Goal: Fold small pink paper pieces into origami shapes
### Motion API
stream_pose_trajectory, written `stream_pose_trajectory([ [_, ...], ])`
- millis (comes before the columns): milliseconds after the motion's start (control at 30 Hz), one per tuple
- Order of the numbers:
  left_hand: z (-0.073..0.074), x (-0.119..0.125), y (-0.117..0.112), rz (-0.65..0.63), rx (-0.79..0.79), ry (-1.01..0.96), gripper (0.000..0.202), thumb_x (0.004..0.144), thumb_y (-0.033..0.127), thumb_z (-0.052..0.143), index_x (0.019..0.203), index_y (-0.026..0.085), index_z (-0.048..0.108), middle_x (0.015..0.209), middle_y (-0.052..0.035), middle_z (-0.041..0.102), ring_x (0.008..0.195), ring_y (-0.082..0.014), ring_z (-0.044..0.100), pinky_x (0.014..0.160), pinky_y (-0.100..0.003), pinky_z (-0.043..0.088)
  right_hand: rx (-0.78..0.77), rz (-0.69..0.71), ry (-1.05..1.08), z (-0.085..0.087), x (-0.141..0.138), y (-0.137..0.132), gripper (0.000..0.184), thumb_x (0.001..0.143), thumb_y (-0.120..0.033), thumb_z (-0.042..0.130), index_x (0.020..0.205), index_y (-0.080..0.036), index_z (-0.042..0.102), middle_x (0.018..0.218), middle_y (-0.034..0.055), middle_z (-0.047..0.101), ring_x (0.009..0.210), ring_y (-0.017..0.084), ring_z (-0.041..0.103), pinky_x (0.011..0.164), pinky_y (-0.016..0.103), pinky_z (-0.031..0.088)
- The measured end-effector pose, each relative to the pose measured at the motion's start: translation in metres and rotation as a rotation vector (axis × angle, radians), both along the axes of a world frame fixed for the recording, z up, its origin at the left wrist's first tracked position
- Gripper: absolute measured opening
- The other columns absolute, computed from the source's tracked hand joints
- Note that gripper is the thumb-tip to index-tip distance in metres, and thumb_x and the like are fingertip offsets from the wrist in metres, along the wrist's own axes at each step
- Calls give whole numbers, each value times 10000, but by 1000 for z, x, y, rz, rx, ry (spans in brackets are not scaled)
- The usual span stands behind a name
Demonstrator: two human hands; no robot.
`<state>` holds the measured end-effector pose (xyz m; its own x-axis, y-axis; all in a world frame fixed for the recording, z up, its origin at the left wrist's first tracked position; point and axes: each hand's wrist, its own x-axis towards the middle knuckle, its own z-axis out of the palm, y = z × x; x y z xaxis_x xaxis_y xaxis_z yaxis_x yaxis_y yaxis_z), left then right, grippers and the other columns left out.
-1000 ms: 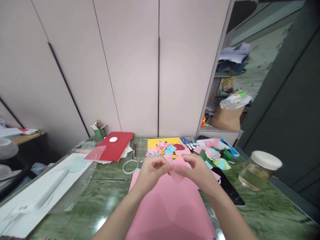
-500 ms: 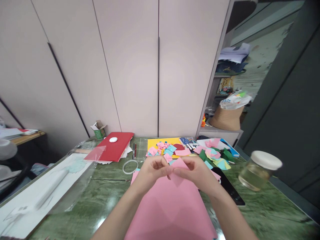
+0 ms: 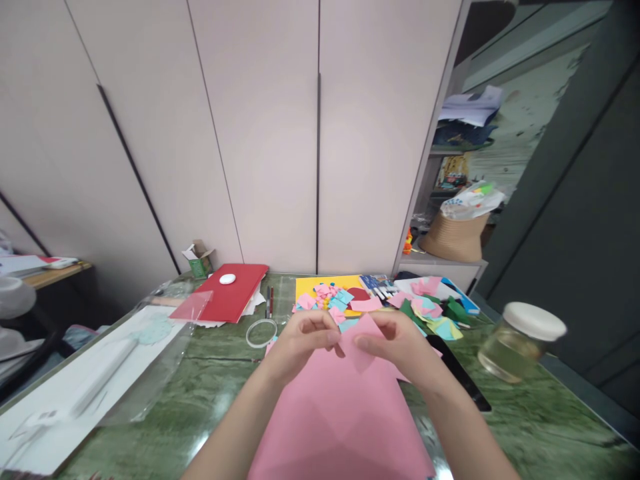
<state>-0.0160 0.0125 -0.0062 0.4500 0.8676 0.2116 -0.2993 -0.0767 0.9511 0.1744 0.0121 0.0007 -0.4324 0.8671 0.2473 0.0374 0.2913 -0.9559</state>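
Note:
A small pink paper piece [image 3: 361, 341] is held up between both hands above a large pink sheet [image 3: 340, 420] that lies on the green marble table [image 3: 210, 393]. My left hand [image 3: 303, 340] pinches the piece's left edge with curled fingers. My right hand [image 3: 395, 343] pinches its right side between thumb and fingers. Just beyond the hands, a pile of small pink and blue paper squares [image 3: 327, 300] rests on a yellow sheet [image 3: 305, 288].
A tape ring [image 3: 261, 333] and a red folder [image 3: 233, 291] with a white object on it lie at left. A clear plastic sheet [image 3: 145, 360] covers white paper. A black phone [image 3: 457, 380], a lidded glass jar [image 3: 520, 341] and green, pink and blue scraps [image 3: 433, 310] are at right.
The hands have drawn slightly apart and the small pink piece now shows wider between them. Everything else on the table is unchanged.

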Motion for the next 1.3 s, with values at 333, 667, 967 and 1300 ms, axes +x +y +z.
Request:
stream_pose_trajectory([
  [333,0,-1,0,68,62,2,139,741,242,644,639,148,630,610,-4,592,592,-115,544,603,-248,424,-41,-76,-59,0,3,1,217,718,-376,669,694,-161,683,648,4,565,597,142,502,530,247,397],
  [667,2,4,-5,128,122,91,132,693,184,713,598,140,632,607,0,591,607,-110,541,584,-223,408,50,-49,-92,-2,4,2,218,743,-366,651,698,-154,673,658,9,583,620,143,514,552,240,396],
  [967,6,6,-6,273,189,157,170,722,226,675,603,149,581,605,13,527,613,-112,478,596,-228,371,112,-123,-127,4,3,-3,173,778,-334,618,732,-168,637,697,9,562,688,160,507,587,251,384],
  [1300,7,11,-9,263,192,229,210,743,306,648,664,152,530,658,15,486,641,-115,445,613,-236,348,231,-212,-259,6,-5,-4,185,793,-245,560,622,-185,524,621,-20,485,635,143,440,570,252,340],
])
